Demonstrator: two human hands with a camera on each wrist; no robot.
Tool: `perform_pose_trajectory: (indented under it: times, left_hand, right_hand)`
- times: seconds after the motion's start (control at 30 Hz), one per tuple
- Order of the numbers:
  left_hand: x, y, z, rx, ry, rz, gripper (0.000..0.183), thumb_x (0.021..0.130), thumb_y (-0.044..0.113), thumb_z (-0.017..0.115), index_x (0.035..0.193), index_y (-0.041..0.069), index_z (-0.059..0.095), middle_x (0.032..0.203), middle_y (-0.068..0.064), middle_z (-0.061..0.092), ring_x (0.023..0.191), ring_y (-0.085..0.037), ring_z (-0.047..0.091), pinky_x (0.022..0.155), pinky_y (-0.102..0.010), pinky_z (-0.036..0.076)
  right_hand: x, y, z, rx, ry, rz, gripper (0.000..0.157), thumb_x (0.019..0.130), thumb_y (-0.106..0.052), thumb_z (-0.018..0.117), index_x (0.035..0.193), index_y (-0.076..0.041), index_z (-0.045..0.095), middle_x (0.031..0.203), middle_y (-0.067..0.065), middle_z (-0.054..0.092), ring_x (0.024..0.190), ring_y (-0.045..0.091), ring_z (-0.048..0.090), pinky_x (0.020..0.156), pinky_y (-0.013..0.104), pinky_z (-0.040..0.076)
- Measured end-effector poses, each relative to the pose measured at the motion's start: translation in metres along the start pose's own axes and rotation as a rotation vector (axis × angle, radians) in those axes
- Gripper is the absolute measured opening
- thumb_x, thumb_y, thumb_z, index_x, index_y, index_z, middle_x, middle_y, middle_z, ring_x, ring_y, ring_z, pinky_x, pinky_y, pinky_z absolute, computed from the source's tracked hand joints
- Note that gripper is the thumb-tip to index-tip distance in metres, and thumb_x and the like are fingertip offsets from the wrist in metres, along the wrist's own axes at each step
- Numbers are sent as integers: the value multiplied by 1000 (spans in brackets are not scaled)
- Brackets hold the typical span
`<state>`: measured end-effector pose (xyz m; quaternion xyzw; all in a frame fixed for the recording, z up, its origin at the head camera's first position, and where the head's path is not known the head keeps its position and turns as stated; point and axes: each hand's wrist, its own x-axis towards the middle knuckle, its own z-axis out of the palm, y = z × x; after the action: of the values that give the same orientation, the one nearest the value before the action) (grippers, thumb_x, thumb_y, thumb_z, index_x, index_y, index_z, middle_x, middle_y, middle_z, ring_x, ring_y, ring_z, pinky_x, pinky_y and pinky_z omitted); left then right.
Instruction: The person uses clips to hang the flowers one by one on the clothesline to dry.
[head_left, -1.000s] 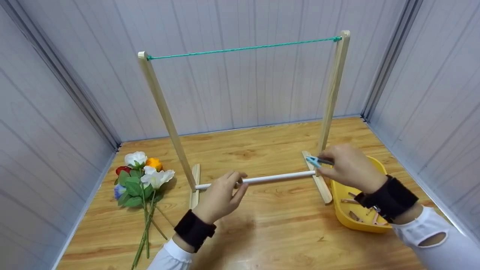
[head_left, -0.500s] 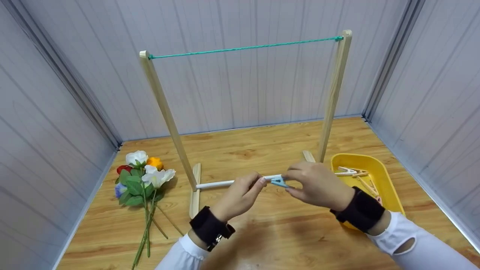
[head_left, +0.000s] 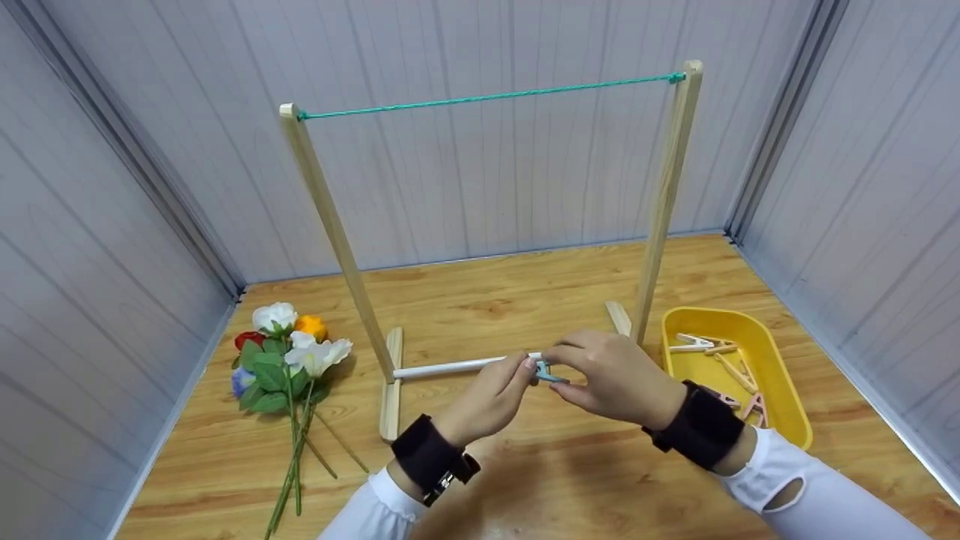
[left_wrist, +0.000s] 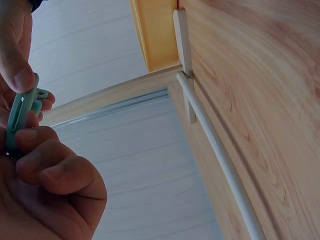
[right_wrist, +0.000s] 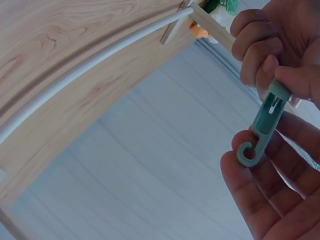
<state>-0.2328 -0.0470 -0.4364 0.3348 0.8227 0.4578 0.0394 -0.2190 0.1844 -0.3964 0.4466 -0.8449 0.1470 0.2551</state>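
Note:
A light blue-green clothespin [head_left: 547,373] is held between both hands, above the table in front of the stand's white rod [head_left: 442,368]. My left hand [head_left: 484,401] pinches one end between thumb and curled fingers. My right hand [head_left: 611,379] holds the other end from the right with thumb and fingertips. In the right wrist view the clothespin [right_wrist: 269,120] shows a small hook at its lower end and a metal spring inside. The left wrist view shows the clothespin [left_wrist: 21,117] side on, partly covered by fingers.
A wooden stand has two posts [head_left: 330,217] with a green cord [head_left: 487,97] tied between their tops. To the right, a yellow tray [head_left: 784,375] contains several clothespins [head_left: 739,371]. Artificial flowers [head_left: 289,352] lie at the left. Panel walls [head_left: 480,180] enclose the table [head_left: 525,300].
My right hand has brought the clothespin leftward from beside the yellow tray to my left hand. The left hand has moved slightly right and now grips the clothespin's end too.

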Motion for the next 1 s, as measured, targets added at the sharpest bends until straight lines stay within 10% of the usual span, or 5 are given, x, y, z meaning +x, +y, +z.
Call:
perform_pose_trajectory:
  times: [1.0]
  left_hand:
    - [1, -6, 3, 68, 31, -39, 40, 120, 25, 35, 104, 3, 64, 92, -7, 63, 80, -13, 51, 78, -31, 48]
  right_hand:
    - [-6, 7, 8, -229, -101, -93, 30, 92, -26, 89, 109, -8, 72, 94, 5, 68, 80, 18, 65, 68, 31, 57]
